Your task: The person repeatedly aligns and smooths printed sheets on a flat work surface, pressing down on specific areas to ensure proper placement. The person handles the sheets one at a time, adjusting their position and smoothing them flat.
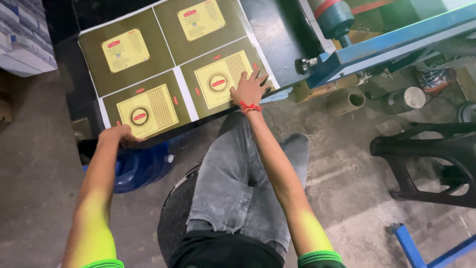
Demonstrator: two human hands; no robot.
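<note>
A large printed sheet (168, 69) with olive-green and yellow label panels lies on a dark machine table (277, 34). My right hand (249, 88) rests flat on the sheet's near right panel, fingers spread, with a red thread at the wrist. My left hand (118, 135) grips the sheet's near left corner at the table's edge, fingers curled under it. I sit on a dark stool (173, 218), my knees in grey trousers below the table.
A blue machine frame (396, 39) with a roller (333, 17) stands at the right. A black plastic stool (431, 159) is on the concrete floor at right. A blue bag (141, 166) sits under the table. Stacked white cartons (22, 37) rise at the far left.
</note>
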